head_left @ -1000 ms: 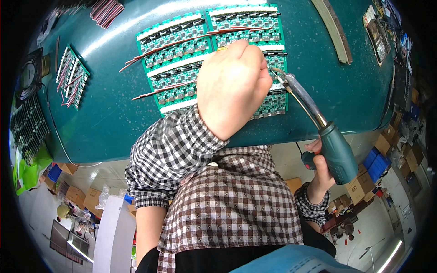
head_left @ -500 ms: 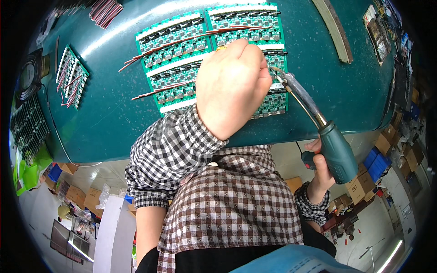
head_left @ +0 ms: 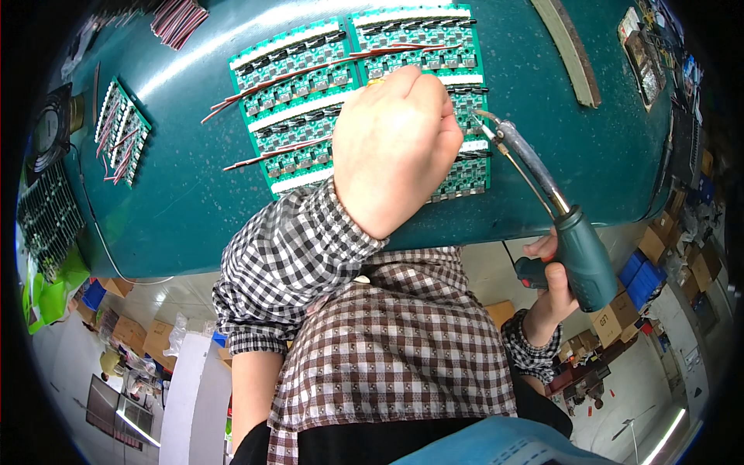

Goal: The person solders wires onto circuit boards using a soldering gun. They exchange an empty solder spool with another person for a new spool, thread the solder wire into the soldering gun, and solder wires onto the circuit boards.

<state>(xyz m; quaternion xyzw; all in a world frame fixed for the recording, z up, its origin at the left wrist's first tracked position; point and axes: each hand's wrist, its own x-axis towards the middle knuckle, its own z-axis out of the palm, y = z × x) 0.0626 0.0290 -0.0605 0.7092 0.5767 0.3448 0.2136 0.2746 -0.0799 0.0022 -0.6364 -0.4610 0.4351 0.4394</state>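
Observation:
Two green circuit-board panels (head_left: 310, 80) lie side by side on the bench, with rows of white strips, black parts and small components. Over the right panel, my left hand (head_left: 399, 147) rests closed with its fingers curled down; whatever they pinch is hidden beneath it. Thin red and black wires (head_left: 287, 153) lie across the boards, some running under that hand. At the right, my right hand (head_left: 554, 291) grips the green handle of a soldering gun (head_left: 585, 260). Its bent tip is near the right panel's edge, a little to the right of my left fingers.
The green bench top (head_left: 186, 155) bears a smaller wired board (head_left: 122, 132) at left and a bundle of wires (head_left: 178, 22) at the far left. A long wooden strip (head_left: 570, 54) lies at far right. Cardboard boxes (head_left: 616, 314) stand on the floor beyond the bench.
The soldering gun has shifted slightly right, and its tip has drawn away from my left fingers. My left hand has hardly moved.

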